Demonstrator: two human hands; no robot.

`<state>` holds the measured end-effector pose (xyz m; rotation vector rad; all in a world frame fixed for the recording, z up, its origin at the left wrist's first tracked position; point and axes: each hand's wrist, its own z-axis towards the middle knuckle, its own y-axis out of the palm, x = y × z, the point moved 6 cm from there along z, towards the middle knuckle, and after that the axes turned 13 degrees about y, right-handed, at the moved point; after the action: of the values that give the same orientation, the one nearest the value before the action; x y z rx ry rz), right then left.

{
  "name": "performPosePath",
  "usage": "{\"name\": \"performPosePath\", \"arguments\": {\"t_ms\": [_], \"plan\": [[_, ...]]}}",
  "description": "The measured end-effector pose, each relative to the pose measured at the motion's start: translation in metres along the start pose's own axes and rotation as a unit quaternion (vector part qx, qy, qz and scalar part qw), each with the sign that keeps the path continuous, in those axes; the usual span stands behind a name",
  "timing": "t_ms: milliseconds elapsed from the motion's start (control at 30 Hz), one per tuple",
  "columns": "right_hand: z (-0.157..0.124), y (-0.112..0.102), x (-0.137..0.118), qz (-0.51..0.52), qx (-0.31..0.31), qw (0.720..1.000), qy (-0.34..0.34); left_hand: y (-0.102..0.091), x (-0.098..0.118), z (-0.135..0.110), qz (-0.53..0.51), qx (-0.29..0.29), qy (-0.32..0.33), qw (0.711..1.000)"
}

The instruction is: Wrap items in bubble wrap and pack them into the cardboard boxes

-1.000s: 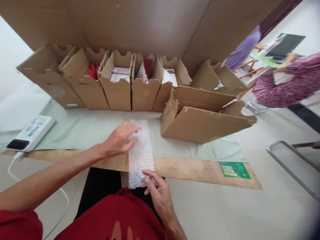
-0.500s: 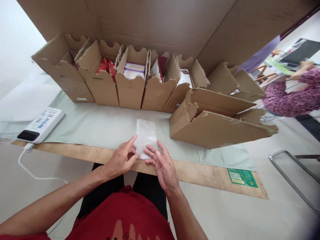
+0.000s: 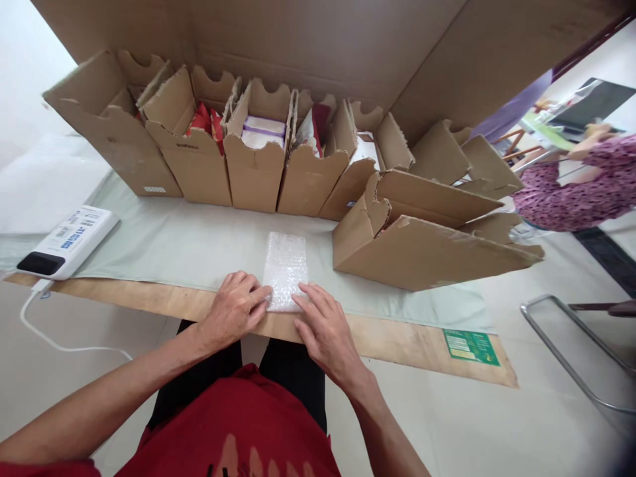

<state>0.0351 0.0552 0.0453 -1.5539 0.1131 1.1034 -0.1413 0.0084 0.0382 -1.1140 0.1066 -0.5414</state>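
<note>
A bubble-wrap sleeve (image 3: pixel 287 262), clear and whitish, lies flat on the pale green cloth at the table's front edge. Whether anything is inside it cannot be made out. My left hand (image 3: pixel 237 308) rests at its lower left edge, fingers bent and thumb apart, the tips touching the plastic. At the lower right, my right hand (image 3: pixel 326 328) lies with fingers spread, fingertips on the sleeve and thumb over the wooden edge. Neither hand lifts it.
Behind stand several open cardboard bins (image 3: pixel 256 175) with packets. An angled cardboard bin (image 3: pixel 427 255) is to the right. At left lies a white power bank (image 3: pixel 69 242) with a white cable (image 3: pixel 59 341). A person in a patterned top (image 3: pixel 561 192) is at far right.
My left hand has curled its fingers in at the sleeve's lower left edge. My right hand has turned flatter and shifted off the sleeve's middle to its right edge.
</note>
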Motion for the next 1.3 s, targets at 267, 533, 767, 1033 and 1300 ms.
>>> {"name": "performPosePath", "arguments": {"t_ms": [267, 533, 767, 1033, 1300], "plan": [[0.017, -0.001, -0.002, -0.093, 0.029, 0.992, -0.082, -0.023, 0.013, -0.001, -0.084, 0.014, 0.083, 0.993], [0.009, -0.024, -0.011, -0.084, 0.185, 0.978, -0.054, -0.002, -0.022, 0.0, -0.199, -0.001, -0.175, 0.964], [0.02, 0.017, -0.018, -0.176, 0.02, 0.979, -0.1, 0.005, -0.032, 0.007, -0.195, 0.028, -0.241, 0.95], [0.033, 0.006, 0.001, 0.088, 0.001, 0.994, 0.07, 0.006, -0.019, -0.021, -0.522, 0.141, -0.414, 0.732], [0.008, -0.028, -0.007, 0.09, 0.035, 0.991, 0.097, -0.005, 0.013, 0.006, -0.554, 0.078, -0.31, 0.768]]}}
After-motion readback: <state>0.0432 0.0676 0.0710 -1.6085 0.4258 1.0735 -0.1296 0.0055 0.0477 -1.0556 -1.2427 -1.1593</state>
